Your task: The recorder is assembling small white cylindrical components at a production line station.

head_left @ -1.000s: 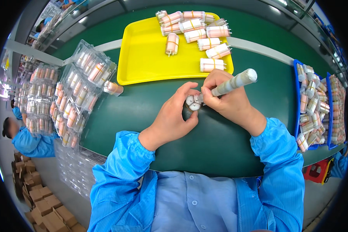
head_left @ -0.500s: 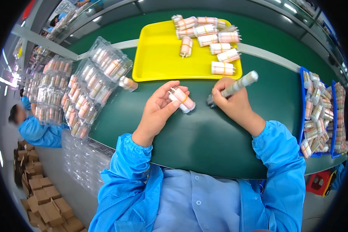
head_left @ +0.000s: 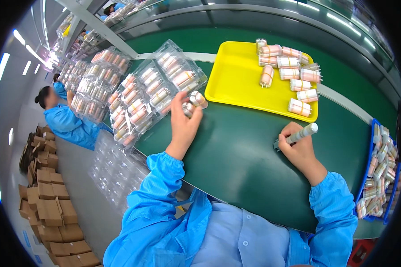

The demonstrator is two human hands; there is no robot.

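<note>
My left hand (head_left: 185, 127) is at the clear plastic trays (head_left: 158, 84), its fingers closed round a small banded bundle of pink and white tubes (head_left: 188, 109). A similar tube bundle (head_left: 199, 99) stands on the table right beside these fingertips. The fingers partly hide the held bundle. My right hand (head_left: 298, 144) grips a thick greyish marker-like pen (head_left: 306, 131), its dark tip low over the green table (head_left: 240, 151). Beyond my hands lies a yellow tray (head_left: 231, 80) with several banded tube bundles (head_left: 300, 107) along its right side, some showing metal pins.
Blue bins (head_left: 370, 169) heaped with tubes stand at the right. More filled clear trays (head_left: 96, 86) are stacked at the far left. A person in blue (head_left: 69, 120) is behind them. Cardboard boxes (head_left: 49, 211) and empty-looking clear trays (head_left: 116, 164) are at the lower left.
My left hand has moved left with the tube bundle, from in front of the yellow tray to beside the standing bundle. The right hand still holds the pen. The whole view has shifted.
</note>
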